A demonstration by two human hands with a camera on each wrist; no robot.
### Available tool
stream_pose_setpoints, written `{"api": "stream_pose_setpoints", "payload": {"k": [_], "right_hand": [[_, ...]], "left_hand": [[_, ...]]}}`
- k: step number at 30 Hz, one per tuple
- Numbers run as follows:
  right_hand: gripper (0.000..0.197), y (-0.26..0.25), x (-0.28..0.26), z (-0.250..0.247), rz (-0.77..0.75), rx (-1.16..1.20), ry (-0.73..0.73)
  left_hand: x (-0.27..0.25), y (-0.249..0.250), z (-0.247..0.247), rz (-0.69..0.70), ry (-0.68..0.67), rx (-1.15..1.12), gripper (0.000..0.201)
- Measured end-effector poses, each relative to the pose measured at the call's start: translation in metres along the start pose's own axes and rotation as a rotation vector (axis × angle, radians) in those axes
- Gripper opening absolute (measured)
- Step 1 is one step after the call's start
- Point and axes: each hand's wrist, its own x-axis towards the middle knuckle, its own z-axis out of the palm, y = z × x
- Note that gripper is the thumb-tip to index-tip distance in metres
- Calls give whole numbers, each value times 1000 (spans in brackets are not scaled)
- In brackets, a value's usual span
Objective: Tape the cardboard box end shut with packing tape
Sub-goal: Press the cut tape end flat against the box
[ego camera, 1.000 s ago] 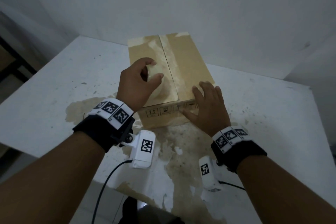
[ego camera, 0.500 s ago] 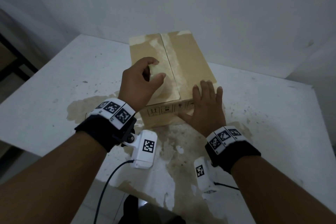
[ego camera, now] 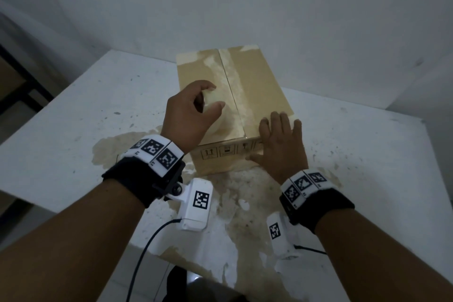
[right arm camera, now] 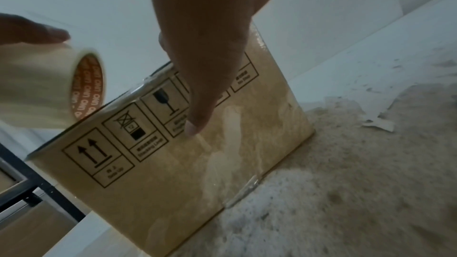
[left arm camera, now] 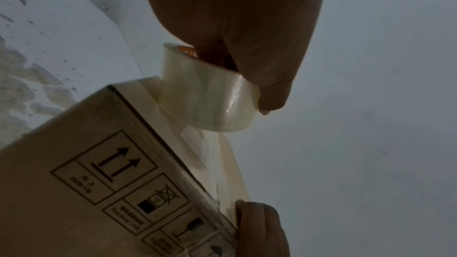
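A brown cardboard box (ego camera: 257, 86) lies on the white table (ego camera: 85, 110), its two top flaps meeting along a middle seam. My left hand (ego camera: 188, 115) grips a roll of clear packing tape (ego camera: 218, 115) just above the box's near left top. The roll (left arm camera: 207, 95) has an orange printed core (right arm camera: 89, 87). A strip of tape (left arm camera: 222, 163) runs from it to the box's near edge. My right hand (ego camera: 282, 144) lies flat on the near right corner, its thumb (right arm camera: 197, 101) pressing on the box's front face (right arm camera: 173, 163) beside the printed handling symbols.
The table top has a large worn brown patch (ego camera: 245, 203) in front of the box, with peeling white flakes. White walls stand close behind and to the right. A dark frame (ego camera: 22, 86) stands off the table's left edge.
My right hand slid a little toward me along the near corner of the box. My left hand with the roll has stayed almost still.
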Motion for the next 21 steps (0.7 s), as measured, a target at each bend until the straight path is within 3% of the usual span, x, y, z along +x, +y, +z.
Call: {"api": "stream_pose_setpoints", "payload": {"k": [10, 12, 16, 21], "right_hand": [[59, 3, 8, -11, -23, 43, -1], [66, 6, 5, -14, -35, 52, 9], [84, -12, 6, -20, 83, 75, -30], [69, -11, 16, -26, 37, 89, -115]], "left_hand": [[1, 1, -1, -14, -17, -13, 20], [1, 1, -1, -13, -18, -12, 20], [1, 2, 0, -16, -27, -21, 20], [3, 1, -2, -12, -26, -13, 20]]}}
